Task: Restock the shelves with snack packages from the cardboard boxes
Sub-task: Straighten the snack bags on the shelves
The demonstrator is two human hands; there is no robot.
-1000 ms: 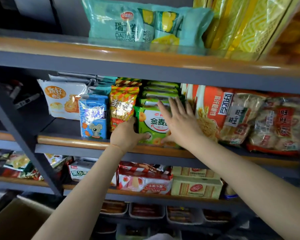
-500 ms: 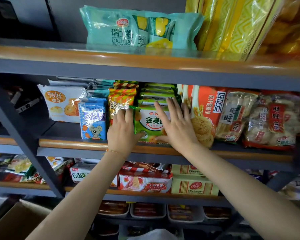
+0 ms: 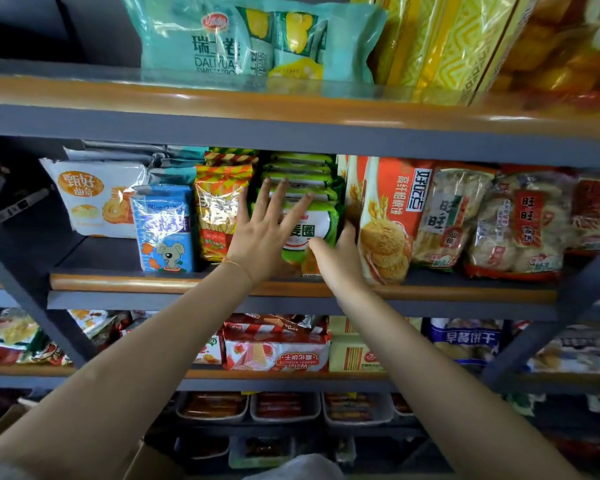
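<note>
Two hands on green snack pack point(image 3: 307, 233), mid shelf point(image 3: 153, 282): left hand point(image 3: 262, 233) pressed flat w/ fingers spread wide; right hand point(image 3: 340, 258) at pack's right edge, fingers hidden, can't tell.

Your green snack pack point(image 3: 310, 230): glossy plastic film, crinkled; blue mouse pack point(image 3: 163, 230) same shiny foil-like wrap. Shelf edge point(image 3: 125, 284): smooth varnished wood look, glare streaks; frame point(image 3: 291, 131) matt grey painted metal. Bottom-left cardboard box point(image 3: 0, 422) dull brown

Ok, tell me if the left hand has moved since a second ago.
Yes. The left hand has shifted right, from the pack's left edge onto the face of the green snack pack, fingers now spread flat.
</note>
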